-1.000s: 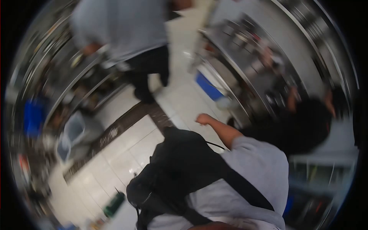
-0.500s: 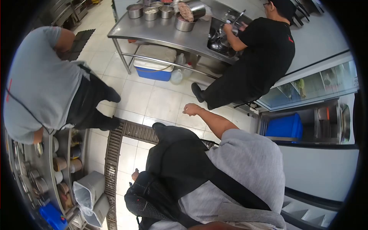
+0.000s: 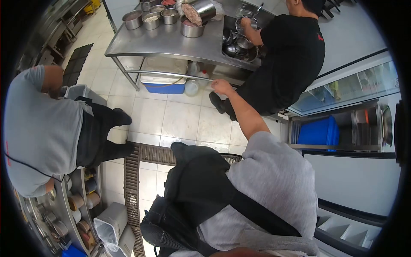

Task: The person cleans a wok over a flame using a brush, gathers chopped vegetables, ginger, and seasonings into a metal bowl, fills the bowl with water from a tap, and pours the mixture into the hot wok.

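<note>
My right hand (image 3: 221, 87) reaches forward with bent fingers drawn together, and no object shows in it. In the view it overlaps the lower rail (image 3: 171, 74) of a steel table (image 3: 141, 42); I cannot tell whether they touch. A co-worker's black shoe (image 3: 217, 102) is just below it on the floor. To its left, plastic jugs (image 3: 191, 88) stand beside a blue and white cooler (image 3: 162, 88) under the table. My left hand is hidden behind the dark mesh bag (image 3: 156, 233) and black apron (image 3: 195, 180) at my front.
A co-worker in black (image 3: 291, 55) handles metalware at the sink (image 3: 229, 53). Another in grey (image 3: 47, 124) bends at the left near shelves of pots (image 3: 77, 201). Metal pots (image 3: 192, 30) stand on the table. Floor drain grating (image 3: 156, 153), lined bins (image 3: 112, 218) and a glass-door fridge (image 3: 346, 92) surround me.
My right arm has swung forward and up toward the table rail. My left hand has gone out of sight. The grey-shirted co-worker now has a grey bin beside them.
</note>
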Available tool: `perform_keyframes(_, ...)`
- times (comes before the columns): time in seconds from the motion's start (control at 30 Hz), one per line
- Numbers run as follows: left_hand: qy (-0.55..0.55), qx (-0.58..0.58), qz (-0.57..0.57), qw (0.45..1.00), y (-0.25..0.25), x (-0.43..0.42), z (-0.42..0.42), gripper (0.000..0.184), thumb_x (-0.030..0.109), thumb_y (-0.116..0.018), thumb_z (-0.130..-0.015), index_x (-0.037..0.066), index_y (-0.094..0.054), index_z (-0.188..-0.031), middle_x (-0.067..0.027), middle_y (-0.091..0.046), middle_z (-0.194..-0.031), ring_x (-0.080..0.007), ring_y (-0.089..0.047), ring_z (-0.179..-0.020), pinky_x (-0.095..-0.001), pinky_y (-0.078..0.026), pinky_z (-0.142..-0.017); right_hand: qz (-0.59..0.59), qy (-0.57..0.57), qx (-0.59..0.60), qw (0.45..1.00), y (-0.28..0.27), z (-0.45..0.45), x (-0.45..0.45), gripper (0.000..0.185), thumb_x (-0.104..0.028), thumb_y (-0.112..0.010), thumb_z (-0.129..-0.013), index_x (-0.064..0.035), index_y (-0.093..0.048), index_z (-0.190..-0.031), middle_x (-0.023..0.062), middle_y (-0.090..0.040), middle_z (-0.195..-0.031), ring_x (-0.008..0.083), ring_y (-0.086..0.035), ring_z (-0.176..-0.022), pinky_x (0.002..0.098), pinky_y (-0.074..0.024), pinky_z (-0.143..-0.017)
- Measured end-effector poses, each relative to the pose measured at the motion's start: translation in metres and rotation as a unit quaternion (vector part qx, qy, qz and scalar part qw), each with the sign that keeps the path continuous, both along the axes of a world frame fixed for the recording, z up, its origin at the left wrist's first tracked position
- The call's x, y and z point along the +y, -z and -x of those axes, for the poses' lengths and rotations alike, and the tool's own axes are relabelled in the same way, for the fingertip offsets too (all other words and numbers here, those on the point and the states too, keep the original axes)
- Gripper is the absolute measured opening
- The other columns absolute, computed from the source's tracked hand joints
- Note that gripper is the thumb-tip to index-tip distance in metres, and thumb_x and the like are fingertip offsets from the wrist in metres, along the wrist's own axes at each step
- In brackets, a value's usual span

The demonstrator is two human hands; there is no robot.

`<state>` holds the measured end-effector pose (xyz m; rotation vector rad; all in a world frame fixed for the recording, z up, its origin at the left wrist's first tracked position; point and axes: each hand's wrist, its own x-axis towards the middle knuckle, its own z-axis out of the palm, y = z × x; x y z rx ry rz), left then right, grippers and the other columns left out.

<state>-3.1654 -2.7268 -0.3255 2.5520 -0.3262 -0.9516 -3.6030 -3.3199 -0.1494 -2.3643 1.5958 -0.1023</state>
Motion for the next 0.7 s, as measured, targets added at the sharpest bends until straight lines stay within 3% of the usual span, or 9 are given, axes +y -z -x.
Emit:
perform_keyframes(0.03,0.004,0.0,-0.001,1.0,0.001,-0.003,0.0,0.026,0.028,-0.055,-0.092,0.008,-0.071,-0.096,-0.0164,-0.068,-0.074,-0.0326,-0.067,-0.066,-0.049,-0.05,-0.058,-0.151,0.207,-0.11,0.96,-0.018,-0.012,0.0,0.032,-0.034,-0.064,-0.084,-0.0097,-0.074,-0.103,0.018,-0.072,-0.102,0.0336,-0.069,-0.095,0.0423,-0.053,-0.089)
perform_keyframes(0.27,0.019,-0.004,-0.004,1.0,0.0,-0.014,-0.002,0.025,0.027,-0.055,-0.092,0.008,-0.071,-0.096,-0.0158,-0.067,-0.073,-0.0322,-0.067,-0.065,-0.049,-0.05,-0.058,-0.175,0.143,-0.164,0.96,0.052,-0.004,0.01,0.041,-0.038,-0.066,-0.084,-0.01,-0.072,-0.113,0.0184,-0.069,-0.114,0.0341,-0.067,-0.103,0.0424,-0.0525,-0.091)
perform_keyframes(0.33,0.025,-0.002,-0.002,1.0,0.002,-0.018,0.0,0.024,0.026,-0.055,-0.092,0.008,-0.071,-0.096,-0.0157,-0.067,-0.073,-0.0321,-0.066,-0.065,-0.0491,-0.049,-0.057,-0.16,0.145,-0.127,0.968,0.04,-0.004,0.036,0.034,-0.033,-0.069,-0.087,-0.0062,-0.071,-0.107,0.0107,-0.073,-0.086,0.0207,-0.072,-0.071,0.0352,-0.0554,-0.072)
perform_keyframes(0.53,0.047,-0.013,0.009,0.999,0.007,-0.016,-0.004,0.023,0.025,-0.055,-0.092,0.008,-0.071,-0.097,-0.0152,-0.067,-0.072,-0.0318,-0.066,-0.064,-0.0491,-0.049,-0.057,-0.213,0.206,-0.129,0.946,0.027,0.006,0.038,0.039,-0.037,-0.068,-0.088,-0.0046,-0.07,-0.11,0.0107,-0.072,-0.089,0.021,-0.072,-0.071,0.036,-0.0552,-0.071)
perform_keyframes(0.63,0.138,-0.056,0.036,0.988,0.013,-0.002,-0.009,0.022,0.024,-0.055,-0.092,0.008,-0.071,-0.097,-0.015,-0.067,-0.071,-0.0316,-0.066,-0.064,-0.0491,-0.048,-0.057,-0.196,0.167,-0.142,0.956,0.088,0.038,0.007,0.038,-0.031,-0.066,-0.091,-0.0038,-0.067,-0.117,0.0122,-0.072,-0.092,0.0211,-0.069,-0.072,0.035,-0.0553,-0.068)
perform_keyframes(0.67,0.221,-0.107,0.051,0.968,0.018,0.004,-0.011,0.022,0.024,-0.055,-0.092,0.008,-0.07,-0.097,-0.0149,-0.067,-0.071,-0.0315,-0.066,-0.064,-0.0491,-0.048,-0.057,-0.05,-0.158,0.114,0.98,0.096,0.05,-0.01,0.037,-0.027,-0.063,-0.093,-0.0025,-0.066,-0.12,0.0114,-0.071,-0.092,0.022,-0.067,-0.075,0.0359,-0.0551,-0.067)
perform_keyframes(0.7,0.296,-0.171,0.062,0.938,0.027,0.01,-0.01,0.022,0.023,-0.055,-0.092,0.008,-0.07,-0.097,-0.0148,-0.067,-0.071,-0.0315,-0.066,-0.064,-0.0491,-0.048,-0.056,-0.132,-0.039,-0.14,0.981,0.11,0.055,-0.007,0.037,-0.027,-0.062,-0.093,-0.0014,-0.066,-0.12,0.0116,-0.07,-0.093,0.022,-0.066,-0.076,0.038,-0.0536,-0.067)
